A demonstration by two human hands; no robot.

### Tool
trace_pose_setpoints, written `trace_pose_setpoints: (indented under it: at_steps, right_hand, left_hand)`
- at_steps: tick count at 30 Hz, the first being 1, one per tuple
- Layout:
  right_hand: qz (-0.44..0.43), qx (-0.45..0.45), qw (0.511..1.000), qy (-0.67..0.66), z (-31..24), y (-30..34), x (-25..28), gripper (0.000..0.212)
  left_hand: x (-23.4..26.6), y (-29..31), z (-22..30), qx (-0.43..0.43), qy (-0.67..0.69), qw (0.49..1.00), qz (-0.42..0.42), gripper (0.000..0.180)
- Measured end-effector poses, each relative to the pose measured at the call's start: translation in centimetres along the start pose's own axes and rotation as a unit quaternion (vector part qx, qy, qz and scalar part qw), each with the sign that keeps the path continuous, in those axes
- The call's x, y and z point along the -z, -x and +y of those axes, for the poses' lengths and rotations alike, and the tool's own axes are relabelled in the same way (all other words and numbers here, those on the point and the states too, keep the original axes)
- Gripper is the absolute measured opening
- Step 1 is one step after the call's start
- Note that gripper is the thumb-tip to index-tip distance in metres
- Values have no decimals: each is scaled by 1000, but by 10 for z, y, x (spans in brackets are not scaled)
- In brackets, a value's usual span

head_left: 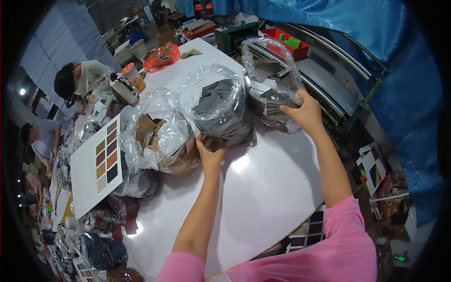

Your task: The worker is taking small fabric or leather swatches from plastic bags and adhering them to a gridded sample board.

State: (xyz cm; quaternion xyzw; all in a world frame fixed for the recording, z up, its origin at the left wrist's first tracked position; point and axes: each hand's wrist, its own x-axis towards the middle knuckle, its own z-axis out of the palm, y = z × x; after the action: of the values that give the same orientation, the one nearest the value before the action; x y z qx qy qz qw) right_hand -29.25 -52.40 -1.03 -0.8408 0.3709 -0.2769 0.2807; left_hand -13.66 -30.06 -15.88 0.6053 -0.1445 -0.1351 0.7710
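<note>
On a white table (263,192) stand clear plastic bags with open tops, filled with flat cut pieces. My right hand (307,112) grips the rim of the rightmost bag (272,101), which holds grey and brown pieces. Low against the front of the bag of dark grey pieces (218,103) is my left hand (211,149), closed on its plastic, with fingertips partly hidden. Left of that hand sits a bag of brown and whitish pieces (164,136). A white colour-swatch card (87,176) leans on the bags farther left.
A metal roller frame (338,101) runs beside the table's right edge, with a red bin (300,51) behind it. More filled bags (101,249) line the left side. A bottle (123,89) and a red bag (161,57) stand farther back. Two people (77,77) work at left.
</note>
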Motion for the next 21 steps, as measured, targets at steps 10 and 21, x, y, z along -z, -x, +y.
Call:
trace_pose_setpoints:
  at_steps: [10, 21]
  right_hand:
    - [36, -27, 999, 17, -3, 33, 16, 45]
    - [93, -75, 991, 54, -6, 71, 11, 46]
  left_hand:
    - [6, -33, -16, -47, -224, 973, -42, 103]
    - [-9, -96, -8, 154, 77, 973, -154, 85]
